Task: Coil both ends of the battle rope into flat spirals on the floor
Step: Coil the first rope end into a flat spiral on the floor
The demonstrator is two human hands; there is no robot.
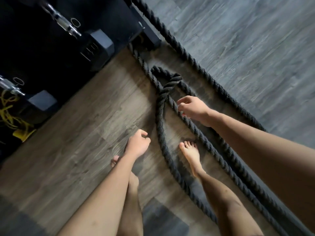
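On a wood-plank gym floor [85, 126], a black battle rope [160, 126] lies in a loose crossed loop beside dark equipment [100, 46]. The right hand [192, 108] pinches a strand; the left hand [138, 143] hangs loosely curled, empty. Coiling appears barely begun; next, wind the end inward.

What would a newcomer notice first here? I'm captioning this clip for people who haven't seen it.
The thick dark battle rope dominates, looping and crossing itself mid-floor, with no flat spiral formed yet. The right hand reaches onto one strand; the left hand hangs empty beside it. Bare feet stand among the strands.
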